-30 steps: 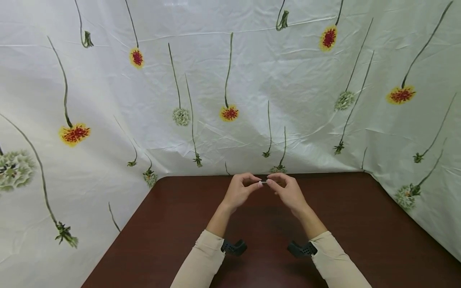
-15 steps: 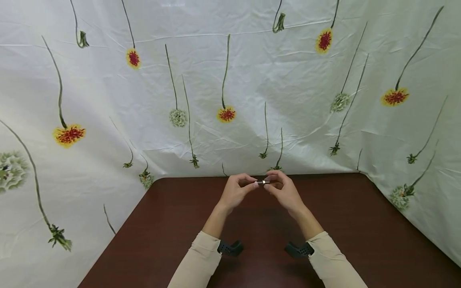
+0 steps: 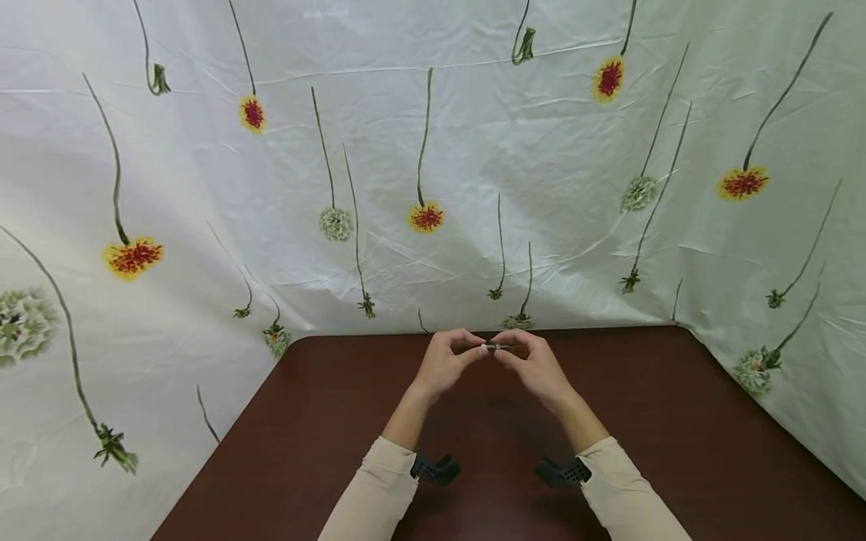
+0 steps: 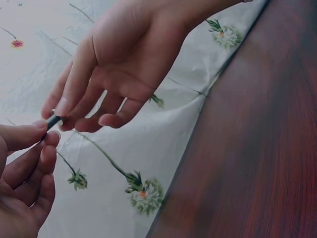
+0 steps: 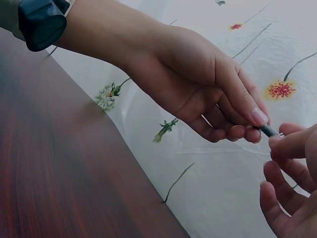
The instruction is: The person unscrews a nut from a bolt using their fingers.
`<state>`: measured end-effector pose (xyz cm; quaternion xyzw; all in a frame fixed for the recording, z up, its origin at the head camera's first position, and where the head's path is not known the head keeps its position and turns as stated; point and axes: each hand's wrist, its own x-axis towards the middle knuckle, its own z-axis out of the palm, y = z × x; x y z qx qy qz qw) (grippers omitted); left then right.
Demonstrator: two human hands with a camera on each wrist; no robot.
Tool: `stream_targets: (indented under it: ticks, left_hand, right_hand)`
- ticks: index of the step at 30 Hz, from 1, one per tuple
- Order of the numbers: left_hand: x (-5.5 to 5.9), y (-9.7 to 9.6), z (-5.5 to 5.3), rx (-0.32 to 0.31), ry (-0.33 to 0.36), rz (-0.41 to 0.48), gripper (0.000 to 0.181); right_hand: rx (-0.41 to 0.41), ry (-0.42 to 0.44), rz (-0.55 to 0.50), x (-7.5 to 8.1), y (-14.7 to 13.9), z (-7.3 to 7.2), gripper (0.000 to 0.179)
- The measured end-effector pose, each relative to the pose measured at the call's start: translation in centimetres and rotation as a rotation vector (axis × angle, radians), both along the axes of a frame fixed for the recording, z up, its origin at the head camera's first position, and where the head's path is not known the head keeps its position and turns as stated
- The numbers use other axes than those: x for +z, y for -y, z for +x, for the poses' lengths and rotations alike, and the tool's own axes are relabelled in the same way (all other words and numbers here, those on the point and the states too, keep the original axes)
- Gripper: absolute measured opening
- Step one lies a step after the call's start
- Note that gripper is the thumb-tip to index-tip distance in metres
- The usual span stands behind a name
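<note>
Together, hands pinch a threaded metal rod.

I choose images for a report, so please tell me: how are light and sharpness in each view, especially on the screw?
Head view: fairly even light, soft shadows on the table, screw too small for detail; left wrist view: dimmer, screw dark with little detail; right wrist view: also dim, cloth palest toward the top right, screw's thread visible.
</note>
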<state>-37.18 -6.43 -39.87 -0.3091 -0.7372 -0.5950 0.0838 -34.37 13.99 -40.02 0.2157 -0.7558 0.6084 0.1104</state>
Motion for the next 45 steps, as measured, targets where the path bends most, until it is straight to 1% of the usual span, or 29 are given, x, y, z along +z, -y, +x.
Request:
stream_targets:
  ticks: [2, 8, 12, 15, 19, 23, 27, 31, 33, 35, 38, 40, 45]
  left_hand:
    - [-0.06, 0.01, 0.01, -0.001, 0.006, 0.005, 0.012]
    - [0.00, -0.04, 0.01, 0.004, 0.003, 0.020, 0.012]
    - [0.01, -0.01, -0.05, -0.001, 0.007, 0.026, 0.011]
    - [0.01, 0.02, -0.07, -0.003, 0.012, 0.025, 0.012]
    - [0.03, 0.04, -0.03, 0.001, 0.012, 0.020, 0.014]
    - [0.08, 0.05, 0.01, 0.006, 0.010, 0.012, 0.015]
    - [0.13, 0.08, -0.01, 0.018, 0.007, 0.002, 0.016]
    - [0.20, 0.11, -0.02, 0.016, 0.003, 0.006, 0.016]
    - [0.26, 0.13, 0.01, 0.014, 0.002, 0.011, 0.016]
    - [0.30, 0.15, 0.03, 0.013, 0.003, 0.014, 0.015]
    - [0.29, 0.16, 0.03, 0.014, 0.003, 0.016, 0.014]
    - [0.28, 0.16, 0.01, 0.015, 0.003, 0.015, 0.014]
    - [0.27, 0.17, 0.06, 0.016, -0.002, 0.010, 0.013]
  right_hand:
    - [0.005, -0.013, -0.006, -0.11, -0.10, -0.01, 0.022]
    - [-0.037, -0.002, -0.031, -0.11, -0.06, -0.27, 0.030]
    - [-0.054, 0.007, -0.028, -0.15, 0.02, -0.44, 0.025]
    - [-0.046, -0.004, -0.029, -0.21, -0.01, -0.43, 0.018]
    - [-0.023, -0.016, -0.041, -0.26, -0.05, -0.31, 0.026]
    - [-0.029, 0.025, -0.036, -0.32, 0.01, -0.35, 0.031]
    - [-0.047, 0.054, -0.035, -0.32, 0.13, -0.44, 0.027]
    - [-0.046, 0.026, -0.045, -0.18, 0.11, -0.30, 0.021]
    - [-0.038, 0.008, -0.048, -0.08, 0.06, -0.24, 0.021]
    - [-0.031, -0.001, -0.039, -0.02, 0.01, -0.22, 0.025]
    - [-0.019, 0.007, -0.025, 0.01, -0.02, -0.20, 0.033]
    - [-0.021, 0.020, -0.018, -0.03, -0.02, -0.21, 0.034]
    - [-0.037, 0.030, -0.041, -0.17, 0.09, -0.28, 0.028]
